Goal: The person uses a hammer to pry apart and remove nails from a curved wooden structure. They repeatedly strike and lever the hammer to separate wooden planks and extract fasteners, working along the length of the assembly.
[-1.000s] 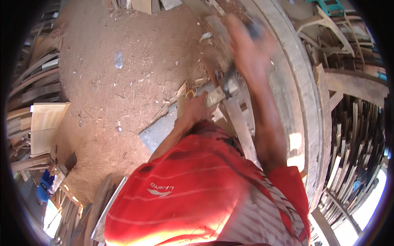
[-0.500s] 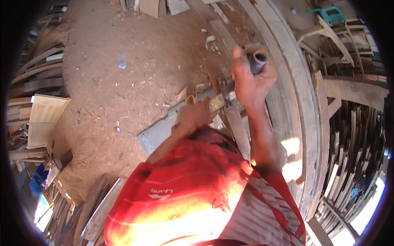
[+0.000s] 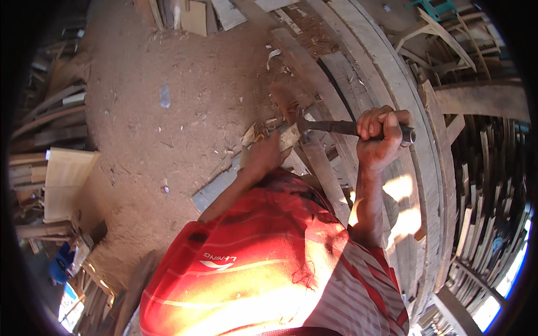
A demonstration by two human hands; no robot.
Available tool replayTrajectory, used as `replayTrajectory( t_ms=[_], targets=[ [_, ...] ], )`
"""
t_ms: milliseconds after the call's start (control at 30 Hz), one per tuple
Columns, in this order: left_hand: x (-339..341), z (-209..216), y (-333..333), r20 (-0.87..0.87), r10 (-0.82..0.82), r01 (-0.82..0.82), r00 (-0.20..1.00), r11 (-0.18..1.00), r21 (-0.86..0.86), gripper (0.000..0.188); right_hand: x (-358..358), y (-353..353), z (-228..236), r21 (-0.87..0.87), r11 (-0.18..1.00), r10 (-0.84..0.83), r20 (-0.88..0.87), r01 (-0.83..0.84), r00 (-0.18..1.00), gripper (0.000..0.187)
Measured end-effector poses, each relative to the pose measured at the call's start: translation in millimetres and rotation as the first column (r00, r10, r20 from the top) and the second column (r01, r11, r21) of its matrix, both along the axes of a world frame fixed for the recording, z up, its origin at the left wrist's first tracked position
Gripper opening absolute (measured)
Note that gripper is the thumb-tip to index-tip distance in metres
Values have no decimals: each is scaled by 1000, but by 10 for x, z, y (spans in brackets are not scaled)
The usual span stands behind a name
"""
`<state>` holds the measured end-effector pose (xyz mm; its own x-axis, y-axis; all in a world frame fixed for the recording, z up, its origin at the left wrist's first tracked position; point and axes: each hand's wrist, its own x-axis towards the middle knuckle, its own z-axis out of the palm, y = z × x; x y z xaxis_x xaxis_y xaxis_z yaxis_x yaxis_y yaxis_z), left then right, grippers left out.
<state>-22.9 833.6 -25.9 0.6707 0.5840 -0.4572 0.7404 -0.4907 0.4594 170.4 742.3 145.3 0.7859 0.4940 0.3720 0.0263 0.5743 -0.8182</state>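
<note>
My right hand [image 3: 381, 137] is wrapped round the dark, tube-like handle of a hammer [image 3: 332, 127], held almost level. The hammer's head meets the far end of a short pale wooden block [image 3: 290, 137]; I cannot tell whether they touch. Closed round that block's near part is my left hand [image 3: 265, 152], in front of my red shirt. A small yellow thing [image 3: 259, 136] shows just beyond the left fingers, too little of it to name. Under the block runs a narrow plank [image 3: 322, 168]. A rust-brown blurred piece [image 3: 284, 101] lies past the hammer head.
Long curved-looking beams [image 3: 406, 123] run along my right. Stacked timber [image 3: 482, 201] fills the far right, with a teal plastic stool [image 3: 440, 8] behind. A grey board [image 3: 208, 190] lies at left on the dirt floor [image 3: 140, 123]. Pale panels [image 3: 67, 182] lean at the left edge.
My right hand has come down and to the right, swinging the hammer from upright-looking to nearly level. The left hand keeps its hold on the wooden block. The view has shifted slightly.
</note>
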Motion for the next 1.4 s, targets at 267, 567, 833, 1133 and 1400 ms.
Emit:
replayTrajectory(
  t_ms=[267,567,833,1133,1400],
  targets=[
    [-323,-231,24,131,14,3,991,992,-127,59,-196,-1071,338,72,995,-73,-1,73,997,31],
    [71,305,-393,218,392,111,894,277,-954,66,-778,-2192,371,-52,914,-401,28,402,916,49],
    [579,266,-760,234,-112,258,966,335,-906,44,-1052,-2699,473,60,974,-223,104,218,969,39],
    [1295,1007,-2001,571,-671,850,473,179,-495,43,-1450,-2919,553,-670,595,-440,191,445,877,33],
    [795,530,-1087,676,-512,844,530,397,-361,55,-1441,-2896,539,-682,577,-478,163,449,863,40]
  ],
)
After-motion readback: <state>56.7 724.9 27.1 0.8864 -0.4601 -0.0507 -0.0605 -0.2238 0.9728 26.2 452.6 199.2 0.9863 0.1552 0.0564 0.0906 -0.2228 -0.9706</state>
